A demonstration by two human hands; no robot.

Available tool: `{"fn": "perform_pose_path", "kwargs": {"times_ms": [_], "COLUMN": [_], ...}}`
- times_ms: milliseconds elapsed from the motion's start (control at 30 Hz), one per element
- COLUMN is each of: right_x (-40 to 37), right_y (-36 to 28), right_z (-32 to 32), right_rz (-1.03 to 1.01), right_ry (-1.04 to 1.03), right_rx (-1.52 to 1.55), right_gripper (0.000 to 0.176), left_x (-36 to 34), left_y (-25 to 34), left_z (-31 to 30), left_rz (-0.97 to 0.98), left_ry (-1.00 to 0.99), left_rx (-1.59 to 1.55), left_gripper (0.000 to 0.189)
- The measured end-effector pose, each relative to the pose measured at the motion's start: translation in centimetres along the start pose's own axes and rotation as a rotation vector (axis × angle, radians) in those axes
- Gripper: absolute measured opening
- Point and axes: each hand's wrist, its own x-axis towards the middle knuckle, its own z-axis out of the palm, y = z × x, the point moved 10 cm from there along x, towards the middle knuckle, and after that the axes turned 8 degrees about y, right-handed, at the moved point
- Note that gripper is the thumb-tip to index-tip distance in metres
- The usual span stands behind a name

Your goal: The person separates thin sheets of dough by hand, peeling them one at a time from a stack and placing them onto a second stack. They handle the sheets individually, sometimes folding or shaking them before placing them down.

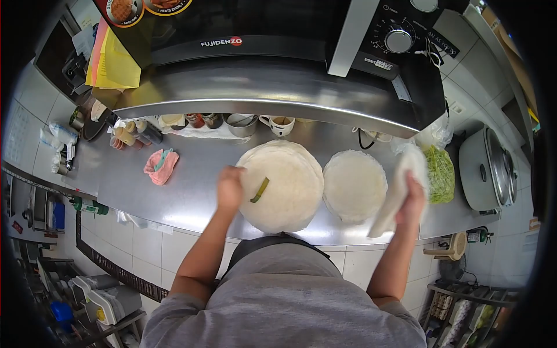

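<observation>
A tall stack of thin, pale round wrappers (pixel 287 191) lies in front of me on the steel counter, with a short green strip (pixel 260 190) on top. At its left edge is my left hand (pixel 230 188), fingers curled; what they hold, if anything, is hidden. My right hand (pixel 412 200) grips a limp pale wrapper (pixel 400 188), which hangs folded and slightly blurred over the counter's right part. Between the hands sits a second, smaller round stack of wrappers (pixel 355 185), just right of the big one.
Above the counter's back, a microwave (pixel 243 35) rests on a steel shelf (pixel 261 87). Cups and a mug (pixel 281 124) line the back. At left lies a pink cloth (pixel 161 166); at right are a bag of shredded greens (pixel 439 174) and a large cooker (pixel 478 168).
</observation>
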Motion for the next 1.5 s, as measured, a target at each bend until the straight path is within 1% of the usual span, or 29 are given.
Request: {"fn": "perform_pose_path", "kwargs": {"times_ms": [33, 67, 100, 167, 200, 267, 333, 400, 467, 533, 567, 600, 633, 700, 733, 800, 833, 900, 967, 1000, 1033, 1067, 1133, 1200, 1267, 1333, 1367, 1433, 1500], "right_x": [-1.5, -2.5, -3.1, -6.8, -6.8, -6.9, -6.9, -7.3, -7.9, -8.1, -8.4, -8.6, -9.1, -10.4, -11.6, -12.2, -11.6, -8.3, -4.8, -3.2, -2.3, -1.8, -1.3, -1.8, -2.5, -3.9, -4.6, -7.9, -11.4], "right_y": [1.0, 3.4, 7.4, 11.5, 13.1, 16.7, 16.8, 16.9, 17.0, 17.2, 17.3, 17.4, 17.2, 16.9, 16.3, 16.5, 17.2, 17.4, 18.3, 18.8, 18.5, 18.5, 19.2, 19.5, 20.1, 18.0, 18.4, 17.8, 18.0], "right_z": [2.6, 4.9, 6.2, 12.2, 12.8, 14.6, 14.6, 13.9, 14.2, 14.3, 14.5, 14.7, 15.5, 17.0, 18.2, 18.9, 18.4, 16.0, 12.2, 9.8, 7.7, 6.4, 3.0, 1.8, 1.4, 3.2, 3.7, 8.2, 11.8], "right_rz": [-0.034, -0.078, 0.003, 0.209, 0.208, 0.201, 0.286, 0.373, 0.481, 0.505, 0.529, 0.528, 0.485, 0.442, 0.446, 0.457, 0.458, 0.169, -0.062, -0.083, -0.105, -0.105, 0.016, 0.033, 0.056, -0.172, -0.164, -0.293, -0.185], "right_ry": [-0.026, -0.118, -0.097, -0.329, -0.338, -0.483, -0.48, -0.467, -0.453, -0.488, -0.522, -0.52, -0.556, -0.595, -0.662, -0.753, -0.75, -0.638, -0.5, -0.407, -0.311, -0.306, -0.198, -0.196, -0.203, -0.22, -0.221, -0.5, -0.704], "right_rx": [-0.146, -0.301, -0.299, -0.241, -0.239, -0.243, -0.312, -0.392, -0.225, -0.177, -0.13, -0.13, -0.147, -0.164, -0.114, -0.083, -0.08, -0.324, -0.486, -0.575, -0.662, -0.662, -0.839, -0.839, -0.836, -0.82, -0.819, -0.654, -0.695], "right_gripper": [0.036, 0.041, 0.038, 0.028, 0.028, 0.019, 0.017, 0.015, 0.015, 0.017, 0.02, 0.02, 0.024, 0.03, 0.033, 0.04, 0.04, 0.041, 0.041, 0.041, 0.04, 0.04, 0.041, 0.04, 0.039, 0.035, 0.035, 0.033, 0.033], "left_x": [0.9, 2.0, 2.4, -0.1, -1.7, -3.5, -4.3, -4.4, -3.4, -1.0, -0.7, -0.3, -0.4, -2.5, -3.0, -5.8, -6.1, -7.0, -7.1, -7.3, -7.2, -7.7, -8.9, -10.5, -11.6, -12.5, -12.8, -13.2, -12.2], "left_y": [0.6, 2.0, 2.9, 5.6, 6.7, 6.5, 4.9, 1.6, -2.6, 1.5, 2.7, 4.7, 6.7, 9.8, 10.0, 5.8, 4.3, -0.6, -1.3, -1.4, -0.8, -0.3, -0.3, 0.5, 0.7, 1.0, 1.0, 1.3, 3.2], "left_z": [-0.9, -3.7, -5.7, -2.1, -0.3, 1.4, 3.0, 3.3, 1.7, -6.2, -6.8, -6.3, -5.7, -1.4, -0.8, 4.0, 4.8, 5.0, 4.0, 3.5, 3.0, 2.8, 3.2, 4.7, 5.0, 4.9, 4.7, 4.7, 4.8], "left_rz": [0.005, 0.018, 0.028, 0.123, 0.151, 0.103, 0.055, -0.136, -0.234, -0.117, -0.115, -0.025, 0.062, 0.011, 0.011, -0.476, -0.475, -0.766, -0.837, -0.907, -0.906, -0.957, -1.008, -0.966, -1.004, -1.047, -1.063, -1.08, -0.991], "left_ry": [-0.005, 0.102, 0.214, -0.062, -0.19, -0.246, -0.312, -0.297, -0.243, 0.209, 0.206, 0.157, 0.108, -0.223, -0.224, -0.447, -0.45, -0.315, -0.287, -0.255, -0.258, -0.291, -0.334, -0.566, -0.631, -0.688, -0.686, -0.691, -0.619], "left_rx": [0.0, 0.066, 0.132, 0.042, 0.018, 0.023, 0.016, -0.141, -0.036, 0.564, 0.563, 0.386, 0.21, -0.327, -0.326, -0.567, -0.565, -0.78, -0.833, -0.889, -0.888, -0.85, -0.812, -0.799, -0.801, -0.801, -0.807, -0.806, -0.958], "left_gripper": [0.02, 0.019, 0.019, 0.021, 0.022, 0.022, 0.021, 0.018, 0.032, 0.055, 0.055, 0.064, 0.073, 0.067, 0.067, 0.058, 0.058, 0.05, 0.046, 0.042, 0.042, 0.038, 0.034, 0.03, 0.028, 0.026, 0.025, 0.023, 0.021]}}
